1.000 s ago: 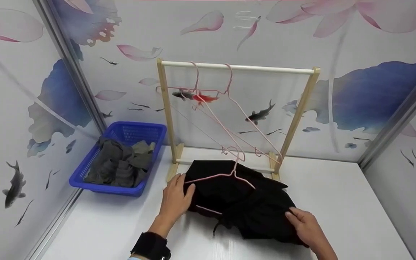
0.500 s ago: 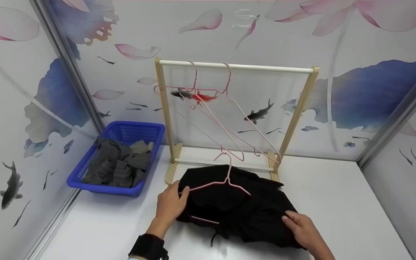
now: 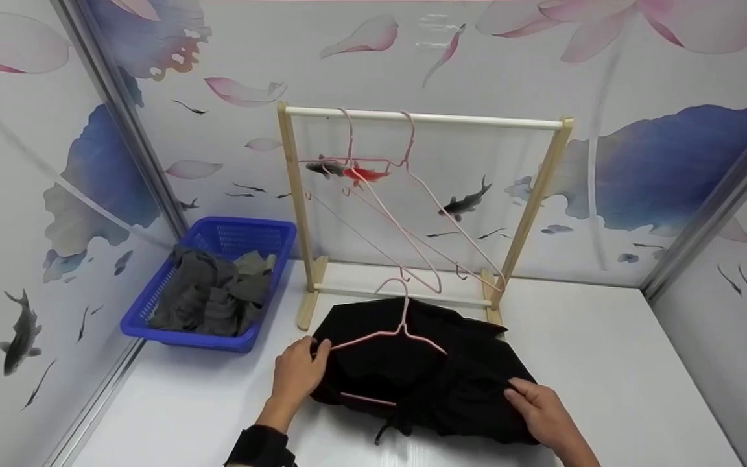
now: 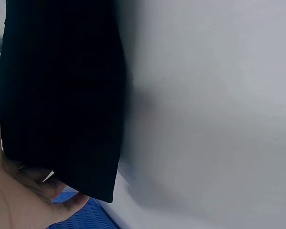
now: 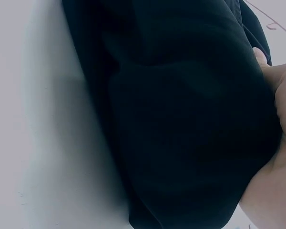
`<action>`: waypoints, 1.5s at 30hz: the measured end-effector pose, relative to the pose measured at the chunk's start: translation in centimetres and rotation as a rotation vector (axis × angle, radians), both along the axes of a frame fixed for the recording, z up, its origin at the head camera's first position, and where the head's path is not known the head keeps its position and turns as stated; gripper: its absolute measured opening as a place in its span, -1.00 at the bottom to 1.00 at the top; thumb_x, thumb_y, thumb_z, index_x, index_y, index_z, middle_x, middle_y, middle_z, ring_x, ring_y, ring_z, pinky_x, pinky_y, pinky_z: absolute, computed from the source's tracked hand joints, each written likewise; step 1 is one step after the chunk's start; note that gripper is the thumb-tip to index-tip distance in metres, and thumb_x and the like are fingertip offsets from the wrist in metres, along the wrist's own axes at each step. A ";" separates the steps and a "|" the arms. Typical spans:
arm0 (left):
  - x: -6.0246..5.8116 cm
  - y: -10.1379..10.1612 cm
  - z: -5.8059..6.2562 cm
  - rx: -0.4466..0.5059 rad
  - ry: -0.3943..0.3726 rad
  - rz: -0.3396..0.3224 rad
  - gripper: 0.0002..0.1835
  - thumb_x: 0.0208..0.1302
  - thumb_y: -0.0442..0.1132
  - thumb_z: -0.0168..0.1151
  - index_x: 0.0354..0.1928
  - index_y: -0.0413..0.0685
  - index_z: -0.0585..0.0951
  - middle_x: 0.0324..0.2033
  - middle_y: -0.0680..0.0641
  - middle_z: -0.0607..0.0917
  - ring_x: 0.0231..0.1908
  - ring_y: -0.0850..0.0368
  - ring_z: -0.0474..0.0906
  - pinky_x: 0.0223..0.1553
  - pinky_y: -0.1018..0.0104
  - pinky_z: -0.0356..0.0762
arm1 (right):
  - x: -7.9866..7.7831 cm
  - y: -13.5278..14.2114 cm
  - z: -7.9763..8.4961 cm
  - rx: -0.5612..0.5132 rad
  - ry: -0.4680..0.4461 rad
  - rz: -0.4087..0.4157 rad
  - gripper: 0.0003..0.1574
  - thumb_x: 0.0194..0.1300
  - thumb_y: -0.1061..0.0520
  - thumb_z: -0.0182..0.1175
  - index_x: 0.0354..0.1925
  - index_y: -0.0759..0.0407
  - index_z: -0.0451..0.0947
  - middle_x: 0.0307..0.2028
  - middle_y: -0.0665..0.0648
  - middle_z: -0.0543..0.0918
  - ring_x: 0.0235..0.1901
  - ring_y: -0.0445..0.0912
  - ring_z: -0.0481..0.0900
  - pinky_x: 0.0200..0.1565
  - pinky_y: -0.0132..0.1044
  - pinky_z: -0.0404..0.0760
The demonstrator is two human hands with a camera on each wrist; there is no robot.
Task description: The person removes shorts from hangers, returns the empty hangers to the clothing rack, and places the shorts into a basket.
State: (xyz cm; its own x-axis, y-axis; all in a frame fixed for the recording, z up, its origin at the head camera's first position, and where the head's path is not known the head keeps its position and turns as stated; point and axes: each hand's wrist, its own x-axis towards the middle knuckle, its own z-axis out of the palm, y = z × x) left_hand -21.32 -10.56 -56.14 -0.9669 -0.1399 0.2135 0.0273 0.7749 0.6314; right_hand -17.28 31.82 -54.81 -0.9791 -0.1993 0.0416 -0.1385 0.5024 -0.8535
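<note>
A black garment (image 3: 477, 389) with a short drawstring (image 3: 383, 428) is held just over the white table. A pink clothes hanger (image 3: 404, 311) lies partly within it, its hook and shoulders showing above the cloth and a piece of its lower bar in the opening. My left hand (image 3: 297, 373) grips the garment's left edge by the hanger's shoulder end. On the right side, my right hand (image 3: 542, 412) pinches the cloth, thumb on top. The left wrist view has the fingers (image 4: 69, 207) at the cloth's corner. Folds hide the hanger's right end.
A wooden rack (image 3: 294, 194) with a white rail (image 3: 477, 120) stands behind the garment. Two pink hangers (image 3: 406, 224) hang from it, close behind the held hanger's hook. To the left, a blue basket (image 3: 244, 227) contains grey and olive clothes (image 3: 208, 292).
The garment and its hanger have shifted left and nearer to me, the hook dropping below the hanging hangers. My left hand moved left and down with them; the right hand moved slightly.
</note>
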 end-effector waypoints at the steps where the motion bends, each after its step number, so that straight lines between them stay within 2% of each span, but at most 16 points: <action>1: 0.0 0.0 0.0 0.000 0.001 0.002 -0.57 0.51 0.00 0.16 -0.06 -0.31 0.69 -0.14 -0.27 0.75 -0.10 -0.29 0.69 -0.01 -0.20 0.57 | 0.0 0.0 -0.1 0.001 0.026 0.004 -0.67 0.51 0.25 0.15 -0.46 0.18 0.42 -0.57 -0.09 0.29 -0.49 -0.28 0.32 -0.33 -0.37 0.31; 4: 0.0 -0.1 -0.1 0.006 0.004 0.008 -0.58 0.51 -0.01 0.17 -0.10 -0.29 0.70 -0.16 -0.26 0.75 -0.11 -0.28 0.68 -0.01 -0.21 0.56 | 0.1 -0.1 -0.4 0.005 0.099 0.002 -0.67 0.48 0.29 0.17 -0.47 0.14 0.43 -0.57 -0.12 0.30 -0.50 -0.30 0.31 -0.36 -0.38 0.30; 7: -0.1 -0.1 0.0 0.012 0.021 0.017 -0.61 0.49 -0.01 0.18 -0.15 -0.26 0.70 -0.19 -0.24 0.75 -0.13 -0.27 0.68 -0.03 -0.20 0.56 | 0.1 -0.1 -0.7 0.016 0.172 -0.009 -0.71 0.46 0.32 0.18 -0.44 0.12 0.49 -0.55 -0.10 0.41 -0.47 -0.31 0.34 -0.34 -0.40 0.32; 13: -0.2 0.2 0.8 0.039 0.059 0.006 -0.64 0.50 -0.03 0.19 -0.15 -0.24 0.70 -0.18 -0.23 0.75 -0.13 -0.26 0.66 -0.03 -0.19 0.56 | 0.0 -0.3 -0.5 0.036 0.213 -0.115 -0.81 0.41 0.35 0.24 -0.30 0.12 0.70 -0.30 -0.04 0.75 -0.25 -0.39 0.57 -0.15 -0.51 0.51; 17: -0.5 0.4 1.4 0.045 0.108 -0.016 -0.64 0.50 -0.01 0.19 -0.12 -0.20 0.69 -0.15 -0.20 0.76 -0.13 -0.23 0.64 -0.04 -0.20 0.51 | 0.0 -0.4 -0.2 0.047 0.238 -0.172 -0.82 0.37 0.38 0.26 -0.19 0.19 0.77 -0.16 0.10 0.81 -0.10 -0.39 0.64 -0.04 -0.52 0.56; 20: -0.7 0.6 2.1 0.054 0.145 -0.031 -0.65 0.48 0.00 0.21 -0.11 -0.18 0.69 -0.14 -0.17 0.76 -0.12 -0.20 0.62 -0.05 -0.17 0.45 | 0.0 -0.4 0.0 0.065 0.262 -0.198 -0.81 0.36 0.37 0.28 -0.12 0.25 0.77 -0.11 0.18 0.80 -0.06 -0.36 0.65 -0.01 -0.49 0.58; 24: -0.8 0.9 3.1 0.061 0.183 -0.032 -0.66 0.46 0.03 0.24 -0.12 -0.14 0.67 -0.14 -0.14 0.75 -0.14 -0.15 0.58 -0.09 -0.07 0.36 | -0.1 -0.4 0.2 0.107 0.285 -0.224 -0.82 0.34 0.35 0.31 -0.12 0.25 0.77 -0.11 0.19 0.80 -0.06 -0.20 0.71 0.00 -0.35 0.64; 27: -0.7 1.1 3.9 0.060 0.229 -0.024 -0.65 0.43 0.03 0.27 -0.14 -0.15 0.65 -0.16 -0.16 0.75 -0.20 -0.12 0.55 -0.14 -0.01 0.29 | -0.2 -0.6 0.5 0.153 0.265 -0.227 -0.82 0.35 0.33 0.32 -0.10 0.27 0.76 -0.10 0.22 0.80 -0.02 0.02 0.74 0.05 -0.10 0.67; 30: -0.5 1.5 5.0 0.055 0.287 -0.030 -0.64 0.39 0.04 0.30 -0.15 -0.17 0.63 -0.21 -0.18 0.73 -0.28 -0.08 0.50 -0.17 0.06 0.22 | -0.3 -0.8 0.9 0.191 0.223 -0.215 -0.79 0.38 0.32 0.30 -0.03 0.29 0.73 -0.04 0.25 0.78 0.06 0.19 0.71 0.13 0.09 0.62; 34: -0.3 2.0 6.5 0.037 0.351 -0.059 -0.64 0.36 0.04 0.33 -0.19 -0.14 0.58 -0.30 -0.14 0.67 -0.35 -0.02 0.41 -0.20 0.13 0.12 | -0.4 -1.3 1.7 0.202 0.215 -0.194 -0.72 0.40 0.31 0.29 0.06 0.24 0.69 0.01 0.19 0.75 0.09 0.15 0.68 0.14 0.11 0.59; 38: -0.1 2.5 7.9 0.016 0.399 -0.079 -0.66 0.33 0.02 0.38 -0.23 -0.11 0.54 -0.35 -0.09 0.62 -0.37 0.00 0.36 -0.21 0.14 0.07 | -0.4 -2.0 2.6 0.194 0.269 -0.171 -0.65 0.39 0.26 0.32 0.13 0.22 0.67 0.05 0.13 0.74 0.11 0.09 0.66 0.14 0.10 0.59; 45: 0.0 3.4 9.9 0.000 0.502 -0.110 -0.65 0.28 0.00 0.41 -0.22 -0.14 0.57 -0.32 -0.11 0.66 -0.32 -0.03 0.42 -0.18 0.12 0.08 | -0.6 -3.0 4.0 0.159 0.383 -0.151 -0.60 0.36 0.18 0.38 0.13 0.23 0.67 0.05 0.15 0.75 0.11 0.13 0.67 0.14 0.15 0.57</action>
